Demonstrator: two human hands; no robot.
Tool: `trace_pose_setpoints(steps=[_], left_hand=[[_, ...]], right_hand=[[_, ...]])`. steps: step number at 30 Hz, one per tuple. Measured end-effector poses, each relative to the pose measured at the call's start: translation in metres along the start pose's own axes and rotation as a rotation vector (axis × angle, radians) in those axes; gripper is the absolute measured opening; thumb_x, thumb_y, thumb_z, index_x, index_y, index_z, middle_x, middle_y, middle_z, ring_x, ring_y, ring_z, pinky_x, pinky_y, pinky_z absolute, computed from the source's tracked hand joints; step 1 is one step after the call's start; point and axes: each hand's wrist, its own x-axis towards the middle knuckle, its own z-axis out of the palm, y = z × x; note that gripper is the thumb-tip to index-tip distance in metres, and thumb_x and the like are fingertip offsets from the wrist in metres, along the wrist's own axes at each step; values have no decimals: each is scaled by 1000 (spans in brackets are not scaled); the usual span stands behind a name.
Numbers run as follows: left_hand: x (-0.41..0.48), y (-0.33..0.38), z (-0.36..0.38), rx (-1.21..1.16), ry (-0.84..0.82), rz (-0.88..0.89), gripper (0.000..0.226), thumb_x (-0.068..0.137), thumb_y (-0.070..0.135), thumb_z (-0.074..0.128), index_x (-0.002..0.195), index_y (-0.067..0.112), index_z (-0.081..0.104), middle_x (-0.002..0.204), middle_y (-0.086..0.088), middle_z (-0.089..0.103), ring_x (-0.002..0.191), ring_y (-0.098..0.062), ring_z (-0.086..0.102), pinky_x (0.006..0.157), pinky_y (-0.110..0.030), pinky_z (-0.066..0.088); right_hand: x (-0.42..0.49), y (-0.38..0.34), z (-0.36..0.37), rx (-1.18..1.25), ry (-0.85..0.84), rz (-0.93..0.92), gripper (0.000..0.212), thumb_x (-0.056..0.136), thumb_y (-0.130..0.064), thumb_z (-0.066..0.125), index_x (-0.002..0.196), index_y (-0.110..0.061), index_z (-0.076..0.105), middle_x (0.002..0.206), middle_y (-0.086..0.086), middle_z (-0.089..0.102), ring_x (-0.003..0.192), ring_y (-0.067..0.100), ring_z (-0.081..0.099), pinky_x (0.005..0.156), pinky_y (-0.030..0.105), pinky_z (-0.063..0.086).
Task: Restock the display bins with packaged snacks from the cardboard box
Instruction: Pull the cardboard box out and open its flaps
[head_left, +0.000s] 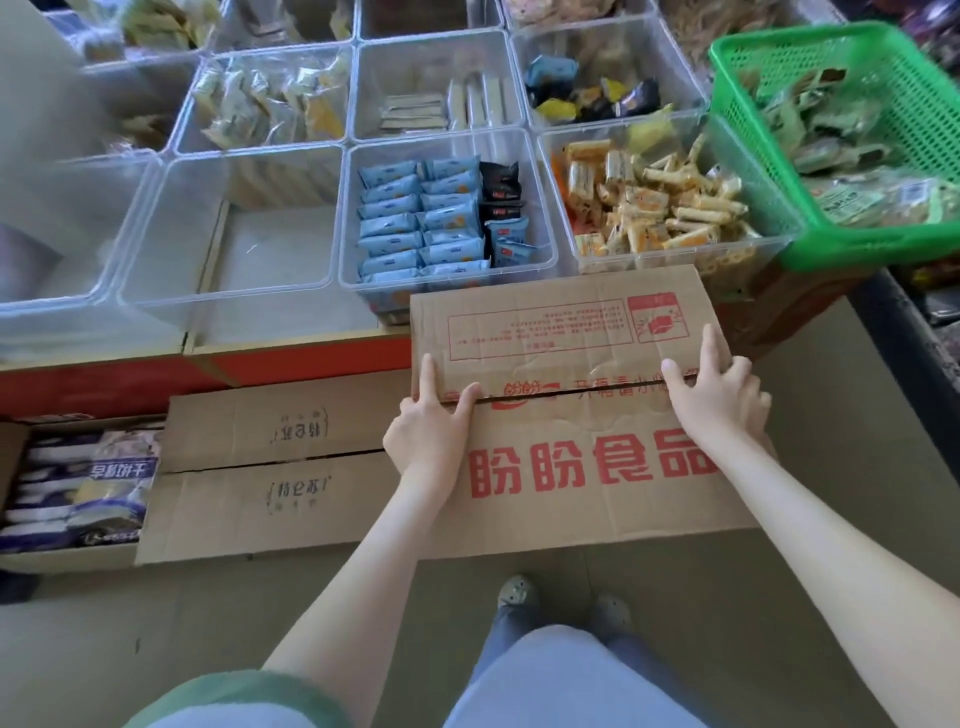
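A closed cardboard box with red print stands on the floor against the front of the display. My left hand and my right hand are both on its top, at the seam between the two flaps. On each hand the thumb lies at the seam and the index finger lies on the far flap, pinching its edge. Behind the box are clear display bins: one with rows of blue snack packets, one with orange and yellow snack sticks, and an empty one.
A second closed cardboard box lies to the left, and beside it an open box of purple-white packets. A green basket of green packets sits on the right bins. More part-filled bins stand behind. My feet are on the grey floor.
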Motion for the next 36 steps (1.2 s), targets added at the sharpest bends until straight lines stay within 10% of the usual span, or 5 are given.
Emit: trace_pose_setpoints(steps=[10,16,23,32,36], left_hand=[[-31,9,-38,-140,77,126,53,99,50,24,135,23,50,156,-12,20,145,-32,5,114,-55,-1],[-107,-4,-55,-274,562,381,47,96,29,33,67,9,63,64,-4,62,72,-26,50,70,-36,40],[-199,-43,-37,-334,812,512,40,96,16,38,63,7,58,59,-2,49,59,-23,38,69,-30,33],[-270,-99,26,-236,501,531,23,88,24,48,92,13,68,92,-5,60,85,-25,46,78,-35,44],[-267,-109,33,-53,-135,465,50,86,30,56,134,19,46,129,-8,40,119,-29,39,100,-39,39]], right_hand=[[-34,6,-62,56,230,-208,53,92,-26,30,144,-16,33,141,11,44,129,29,34,109,46,17],[-109,54,-94,77,470,-377,56,81,-26,19,101,-7,67,90,14,70,87,33,58,83,38,32],[-190,114,-67,100,587,-405,41,82,-23,27,73,-4,62,68,13,65,66,32,52,65,34,27],[-243,152,-6,-1,186,-384,37,93,-26,38,125,-10,46,126,12,47,112,28,40,93,41,34],[-235,147,16,-90,-130,-431,51,92,-27,45,138,-17,25,137,13,30,122,30,33,101,41,33]])
